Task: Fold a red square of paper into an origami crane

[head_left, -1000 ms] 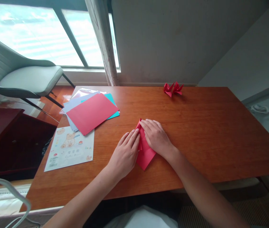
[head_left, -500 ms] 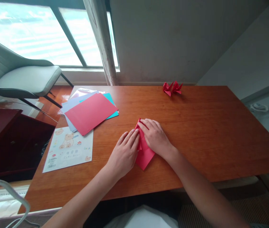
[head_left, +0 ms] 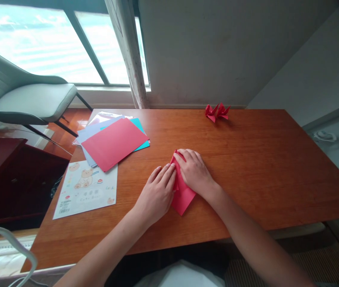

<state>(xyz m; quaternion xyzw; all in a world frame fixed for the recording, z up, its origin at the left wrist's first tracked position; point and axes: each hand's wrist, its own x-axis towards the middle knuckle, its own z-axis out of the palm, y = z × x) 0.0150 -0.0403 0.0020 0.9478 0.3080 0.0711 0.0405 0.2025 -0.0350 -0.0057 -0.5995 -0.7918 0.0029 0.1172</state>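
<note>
A partly folded sheet of red origami paper (head_left: 183, 200) lies on the wooden table, its narrow tip pointing away from me. My left hand (head_left: 158, 190) is on its left side, fingers close together and pressing a folded edge. Across the upper right part rests my right hand (head_left: 196, 172), fingers curled, with the thumb close to my left fingertips. Both hands hold the paper against the tabletop and cover much of its upper half. The wider lower corner shows between my wrists.
Two red folded paper figures (head_left: 217, 113) stand at the table's far edge. Left of my hands are stacked coloured sheets, a red one (head_left: 115, 143) on top, and a white bear-printed sheet (head_left: 90, 191). A chair (head_left: 34, 99) stands beyond the table (head_left: 262, 171), by the window.
Almost nothing differs. Both hands keep their places on the red paper, and the whole view has shifted very slightly.
</note>
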